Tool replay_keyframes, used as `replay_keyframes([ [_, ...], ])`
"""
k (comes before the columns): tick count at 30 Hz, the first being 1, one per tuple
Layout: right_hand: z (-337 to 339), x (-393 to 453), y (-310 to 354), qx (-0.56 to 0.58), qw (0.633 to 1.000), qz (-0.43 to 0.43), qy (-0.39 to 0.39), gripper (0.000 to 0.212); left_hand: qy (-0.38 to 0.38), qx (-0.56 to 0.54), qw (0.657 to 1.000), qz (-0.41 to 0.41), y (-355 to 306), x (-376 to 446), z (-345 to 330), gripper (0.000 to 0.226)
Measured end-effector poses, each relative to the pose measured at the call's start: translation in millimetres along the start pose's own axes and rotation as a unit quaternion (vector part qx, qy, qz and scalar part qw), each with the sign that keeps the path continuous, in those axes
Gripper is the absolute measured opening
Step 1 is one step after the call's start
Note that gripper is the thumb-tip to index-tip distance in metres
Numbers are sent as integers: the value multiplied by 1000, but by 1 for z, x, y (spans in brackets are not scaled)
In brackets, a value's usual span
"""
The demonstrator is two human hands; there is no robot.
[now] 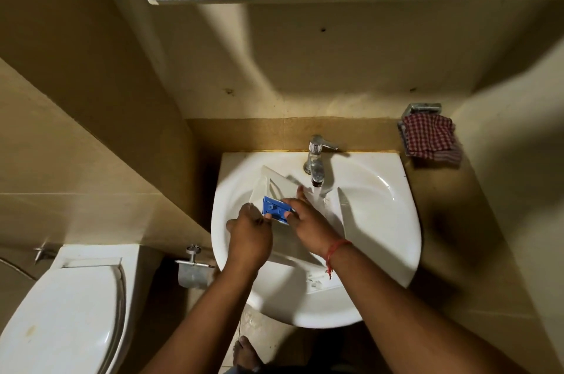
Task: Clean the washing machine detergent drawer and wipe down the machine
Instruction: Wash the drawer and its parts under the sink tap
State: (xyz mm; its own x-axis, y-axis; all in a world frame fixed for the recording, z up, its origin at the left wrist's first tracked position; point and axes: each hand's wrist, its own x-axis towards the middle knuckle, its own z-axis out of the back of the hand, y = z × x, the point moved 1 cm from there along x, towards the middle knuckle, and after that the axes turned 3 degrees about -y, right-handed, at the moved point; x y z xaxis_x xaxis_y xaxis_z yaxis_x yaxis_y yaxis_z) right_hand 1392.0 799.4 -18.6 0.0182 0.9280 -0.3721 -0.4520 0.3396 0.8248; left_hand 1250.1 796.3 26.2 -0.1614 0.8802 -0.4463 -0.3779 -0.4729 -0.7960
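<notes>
- Standing over the white sink (381, 221), the person holds the washing machine detergent drawer (274, 190) inside the basin, under the tap (316, 160), from which water is running.
- The drawer is white and long. Its long axis runs from the far left of the basin to the near right, and its near end rests on the near rim of the sink.
- A blue insert (274, 210) sits on the left half of the drawer, between the two hands.
- The left hand (248, 239) has its grip clamped on the near left edge of the blue insert, with the fingers curled around it.
- The right hand (305, 221) lies on the drawer just to the right of the insert; the thumb seems to pinch the right edge of the blue part, and the fingers reach toward the water. I cannot tell for sure how firmly it holds.
- The water falls just to the right of the right hand, so the blue insert is left of the stream and not under it. I judge that the next move asks for a shift of the drawer to the right, or a lift of the insert out of it.
- Both hands are at almost the same nearness to the insert; the left one has the surer hold.
- A red checked cloth (430, 137) hangs on a holder at the far right, well apart from the sink. A toilet (61, 312) is at the near left.
</notes>
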Motion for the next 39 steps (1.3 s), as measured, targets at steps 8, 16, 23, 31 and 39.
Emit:
replay_keyframes([
  [8, 2, 2, 11, 155, 986, -16, -63, 25, 82, 1, 996, 29, -24, -21, 8, 44],
  [16, 17, 0, 15, 182, 980, -5, -75, 30, 174, -31, 983, 52, -49, -22, 34, 26],
  [23, 34, -7, 8, 245, 968, -16, -55, 31, 177, 31, 983, 23, -66, -22, 51, 28],
  [31, 49, -11, -3, 300, 954, -6, -13, 34, 98, 140, 967, -188, -82, 4, 4, 61],
  [39, 51, -15, 14, 284, 957, 50, 30, 27, 103, 98, 976, -166, -73, 29, -27, 19],
])
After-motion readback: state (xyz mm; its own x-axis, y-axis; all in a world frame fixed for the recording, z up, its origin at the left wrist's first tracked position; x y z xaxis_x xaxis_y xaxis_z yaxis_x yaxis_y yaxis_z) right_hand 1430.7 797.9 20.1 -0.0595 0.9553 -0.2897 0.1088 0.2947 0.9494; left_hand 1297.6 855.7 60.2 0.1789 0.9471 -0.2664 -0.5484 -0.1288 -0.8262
